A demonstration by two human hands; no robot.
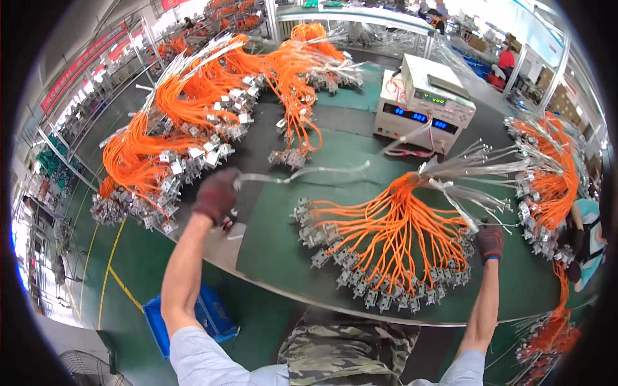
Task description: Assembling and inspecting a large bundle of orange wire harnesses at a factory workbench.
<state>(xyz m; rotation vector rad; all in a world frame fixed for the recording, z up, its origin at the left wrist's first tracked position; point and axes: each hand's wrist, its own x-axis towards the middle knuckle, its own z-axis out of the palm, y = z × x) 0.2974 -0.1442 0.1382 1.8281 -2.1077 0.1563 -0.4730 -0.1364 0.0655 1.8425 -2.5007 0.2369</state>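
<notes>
My left hand, in a dark red glove and slightly blurred, is closed at the left of the table on one end of a long whitish strip. The strip stretches right across the green mat. A bundle of orange cables lies fanned out in front of me, with grey connectors along its near edge and pale loose ends gathered at its top right. My right hand, gloved alike, is at the bundle's right side, closed around a pale lead; its fingertips are partly hidden.
More orange cable bundles are heaped at the back left, and others at the right. A boxy power supply with lit displays stands at the back. A blue crate sits on the floor. A co-worker's sleeve shows at far right.
</notes>
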